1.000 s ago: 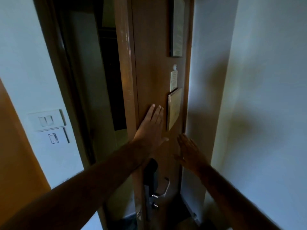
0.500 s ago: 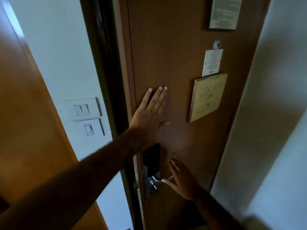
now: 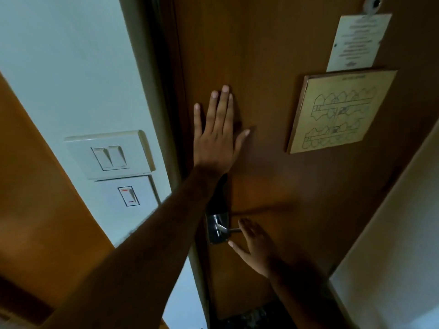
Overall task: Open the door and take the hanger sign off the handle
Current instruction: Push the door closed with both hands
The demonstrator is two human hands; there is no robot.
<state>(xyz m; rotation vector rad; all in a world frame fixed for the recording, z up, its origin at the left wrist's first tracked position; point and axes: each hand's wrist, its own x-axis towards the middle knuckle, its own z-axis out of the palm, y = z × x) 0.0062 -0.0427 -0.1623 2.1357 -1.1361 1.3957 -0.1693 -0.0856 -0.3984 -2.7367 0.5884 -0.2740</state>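
Note:
The brown wooden door fills the middle of the head view and stands shut against its frame. My left hand lies flat on the door above the lock, fingers spread, holding nothing. A dark lock plate with a metal lever handle sits lower down. My right hand is open, its fingertips at the end of the lever, not wrapped around it. No hanger sign shows on this side of the door.
A framed floor-plan plaque and a white printed notice hang on the door, with a peephole above. Wall switches sit left of the frame. A pale wall closes in on the right.
The door has swung from ajar to shut against the frame under my left hand. My right hand dropped from mid-door down to the lever handle. The view moved closer.

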